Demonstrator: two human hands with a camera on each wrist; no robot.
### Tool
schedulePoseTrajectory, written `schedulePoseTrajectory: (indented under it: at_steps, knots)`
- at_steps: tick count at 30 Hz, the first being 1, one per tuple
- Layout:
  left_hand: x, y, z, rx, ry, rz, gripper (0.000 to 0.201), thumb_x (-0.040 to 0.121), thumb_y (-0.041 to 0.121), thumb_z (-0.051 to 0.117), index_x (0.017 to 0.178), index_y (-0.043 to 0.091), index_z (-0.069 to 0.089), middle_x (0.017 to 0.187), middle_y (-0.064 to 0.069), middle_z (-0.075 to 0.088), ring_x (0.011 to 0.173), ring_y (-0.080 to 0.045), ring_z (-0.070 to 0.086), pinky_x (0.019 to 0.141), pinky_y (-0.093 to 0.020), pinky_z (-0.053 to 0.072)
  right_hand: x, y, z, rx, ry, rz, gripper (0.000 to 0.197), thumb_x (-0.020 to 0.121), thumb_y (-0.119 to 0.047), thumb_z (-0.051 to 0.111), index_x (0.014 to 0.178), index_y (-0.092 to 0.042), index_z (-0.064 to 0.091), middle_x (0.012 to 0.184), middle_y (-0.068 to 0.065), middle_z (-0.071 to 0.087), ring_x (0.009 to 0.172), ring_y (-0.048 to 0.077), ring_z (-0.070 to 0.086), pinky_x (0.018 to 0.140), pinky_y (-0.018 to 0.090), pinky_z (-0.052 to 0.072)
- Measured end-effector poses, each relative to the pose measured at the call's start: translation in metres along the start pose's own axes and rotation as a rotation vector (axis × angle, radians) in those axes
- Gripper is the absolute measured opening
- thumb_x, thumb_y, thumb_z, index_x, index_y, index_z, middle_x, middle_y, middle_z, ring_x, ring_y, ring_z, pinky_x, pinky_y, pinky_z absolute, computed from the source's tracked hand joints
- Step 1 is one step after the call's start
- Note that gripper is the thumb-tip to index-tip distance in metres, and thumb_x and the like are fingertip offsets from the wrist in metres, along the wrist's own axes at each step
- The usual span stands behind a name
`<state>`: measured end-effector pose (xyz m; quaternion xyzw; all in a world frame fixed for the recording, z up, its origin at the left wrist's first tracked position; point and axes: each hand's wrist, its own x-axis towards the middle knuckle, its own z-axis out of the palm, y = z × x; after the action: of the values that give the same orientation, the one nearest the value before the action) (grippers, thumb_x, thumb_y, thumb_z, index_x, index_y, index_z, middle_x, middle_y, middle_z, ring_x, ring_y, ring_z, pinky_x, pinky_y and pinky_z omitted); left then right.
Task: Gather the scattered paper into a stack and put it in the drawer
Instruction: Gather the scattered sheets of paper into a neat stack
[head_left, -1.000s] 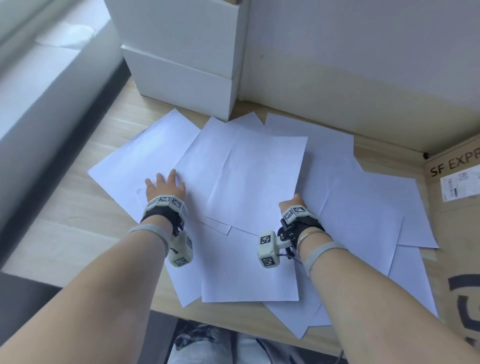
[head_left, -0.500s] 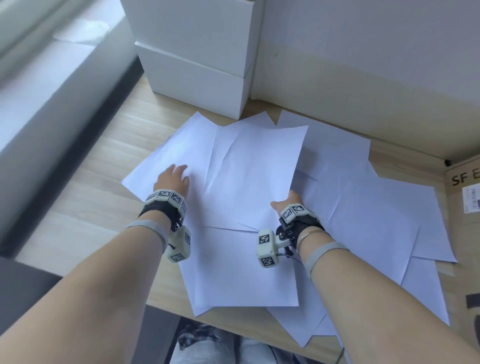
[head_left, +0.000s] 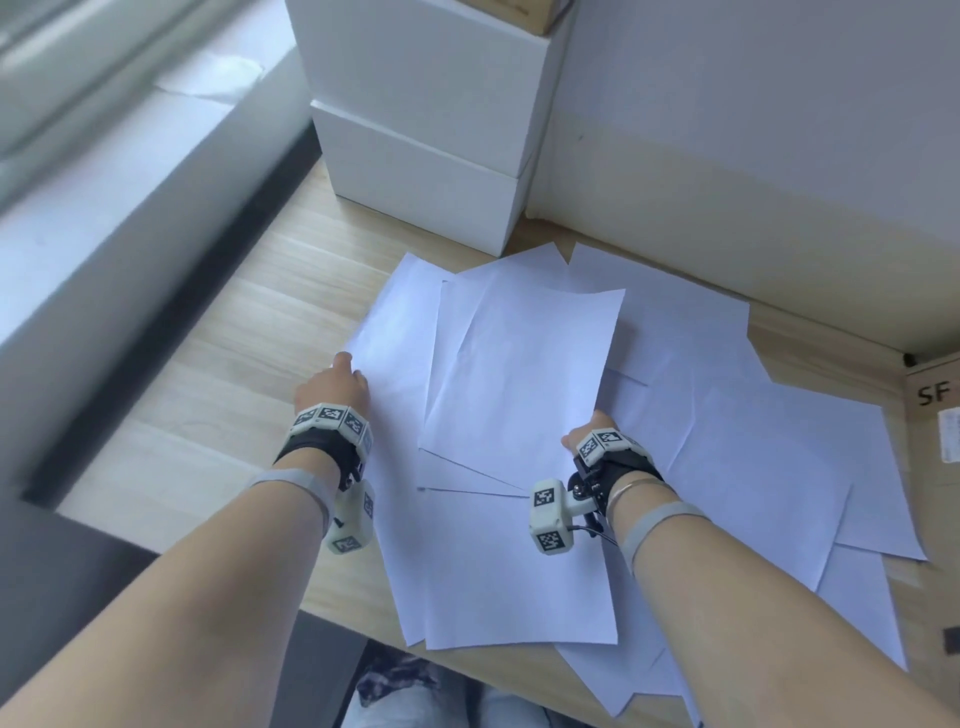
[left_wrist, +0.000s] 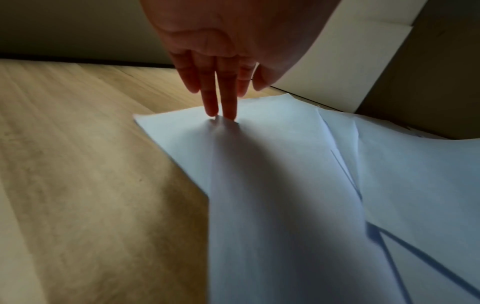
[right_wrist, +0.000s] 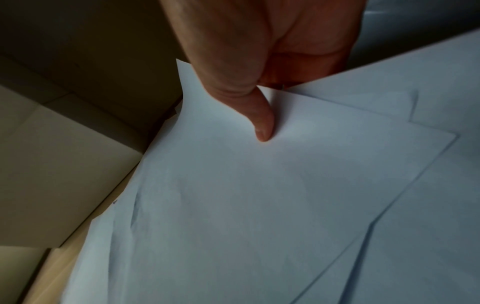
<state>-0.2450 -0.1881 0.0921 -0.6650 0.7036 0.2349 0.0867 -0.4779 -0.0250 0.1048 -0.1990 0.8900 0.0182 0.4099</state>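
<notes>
Left fingers (left_wrist: 228, 107) flat on paper (head_left: 519, 374), right hand (head_left: 592, 434) pinching it; white boxes (head_left: 426, 156) behind.

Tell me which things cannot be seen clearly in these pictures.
- Right hand fingers: under the top sheet in the head and right wrist views; only the thumb shows.
- Sheet count: overlapping paper hides the lower sheets.
- Cardboard box: cut off by the head view's right edge; only "SF" is readable.
- Drawer: none can be made out in any view.

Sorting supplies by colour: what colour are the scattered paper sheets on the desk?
The scattered flat paper sheets are plain white, unprinted; the head view shows it best.
</notes>
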Motion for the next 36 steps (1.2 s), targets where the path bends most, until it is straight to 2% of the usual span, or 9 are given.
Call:
schedulePoseTrajectory:
  at_steps: [3, 6, 10, 14, 17, 21, 25, 29, 36]
  knots:
    - [-0.001, -0.007, 0.002, -0.034, 0.026, -0.008, 0.042, 0.094, 0.026, 0.039, 0.133, 0.011, 0.041, 0.127, -0.021, 0.056, 0.119, -0.037, 0.050, 0.096, -0.042, 0.040, -0.006, -0.011, 0.002, 0.174, -0.052, 0.032, 0.040, 0.094, -0.003, 0.047, 0.134, -0.001, 0.043, 0.138, 0.017, 0.049, 0.127, 0.029, 0.048, 0.062, 0.012, 0.038]
    - [-0.003, -0.015, 0.008, -0.044, 0.012, -0.029, 0.067, 0.085, 0.041, 0.056, 0.144, 0.023, 0.030, 0.148, -0.015, 0.031, 0.135, -0.036, 0.028, 0.111, -0.044, 0.029, -0.002, -0.001, 0.011, -0.117, -0.061, -0.141, 0.037, 0.095, -0.004, 0.036, 0.128, -0.011, 0.050, 0.133, 0.007, 0.054, 0.124, 0.025, 0.049, 0.091, 0.019, 0.040]
    - [-0.012, -0.010, 0.008, -0.037, -0.140, -0.055, 0.095, 0.069, 0.037, 0.074, 0.144, 0.045, 0.016, 0.144, -0.009, 0.023, 0.130, -0.036, 0.025, 0.104, -0.045, 0.037, 0.010, 0.001, 0.013, 0.424, 0.054, 0.025, 0.024, 0.094, -0.005, 0.042, 0.114, -0.013, 0.051, 0.108, 0.009, 0.059, 0.116, 0.024, 0.054, 0.066, 0.015, 0.038]
    - [-0.019, -0.005, 0.005, 0.015, -0.194, -0.081, 0.105, 0.068, 0.021, 0.074, 0.141, 0.054, 0.007, 0.131, -0.009, 0.031, 0.119, -0.034, 0.038, 0.094, -0.041, 0.041, -0.001, -0.002, 0.010, 0.357, 0.081, -0.029, 0.023, 0.091, -0.005, 0.050, 0.078, -0.020, 0.038, 0.071, -0.002, 0.038, 0.091, 0.013, 0.041, 0.078, 0.025, 0.038]
    - [-0.022, -0.004, 0.000, -0.019, -0.238, -0.087, 0.108, 0.072, 0.021, 0.071, 0.141, 0.055, -0.005, 0.125, -0.014, 0.047, 0.118, -0.037, 0.050, 0.101, -0.047, 0.036, 0.002, 0.002, 0.010, 0.336, 0.080, -0.045, 0.019, 0.089, -0.004, 0.052, 0.101, -0.016, 0.043, 0.091, 0.006, 0.045, 0.089, 0.016, 0.041, 0.076, 0.024, 0.035]
    - [-0.024, -0.007, -0.004, -0.174, -0.163, -0.058, 0.099, 0.079, 0.009, 0.058, 0.145, 0.048, -0.004, 0.108, -0.017, 0.061, 0.111, -0.036, 0.058, 0.100, -0.045, 0.039, 0.004, 0.001, 0.014, 0.272, 0.140, -0.020, 0.011, 0.086, -0.007, 0.053, 0.090, -0.011, 0.044, 0.087, 0.007, 0.053, 0.082, 0.023, 0.051, 0.082, 0.029, 0.047]
    - [-0.024, -0.012, -0.006, -0.299, -0.117, -0.133, 0.059, 0.077, 0.014, 0.061, 0.133, 0.015, 0.043, 0.115, -0.019, 0.060, 0.099, -0.035, 0.059, 0.078, -0.036, 0.045, 0.004, 0.004, 0.013, 0.247, 0.083, -0.019, 0.025, 0.089, -0.006, 0.052, 0.114, -0.003, 0.051, 0.097, 0.012, 0.058, 0.099, 0.025, 0.056, 0.095, 0.032, 0.046]
    - [-0.022, -0.010, -0.014, -0.255, -0.138, -0.147, 0.038, 0.090, 0.028, 0.051, 0.104, -0.007, 0.059, 0.113, -0.027, 0.062, 0.105, -0.038, 0.058, 0.083, -0.039, 0.045, -0.002, 0.006, 0.011, 0.277, 0.055, -0.039, 0.042, 0.089, -0.004, 0.054, 0.130, -0.003, 0.047, 0.131, 0.017, 0.055, 0.120, 0.031, 0.054, 0.098, 0.033, 0.044]
    - [-0.027, -0.013, -0.017, -0.373, -0.212, -0.131, 0.065, 0.072, 0.007, 0.071, 0.130, 0.014, 0.042, 0.110, -0.016, 0.059, 0.097, -0.032, 0.057, 0.081, -0.036, 0.046, -0.008, 0.007, 0.011, 0.316, 0.105, -0.029, 0.036, 0.087, -0.006, 0.055, 0.122, -0.003, 0.050, 0.122, 0.015, 0.061, 0.112, 0.032, 0.058, 0.094, 0.033, 0.046]
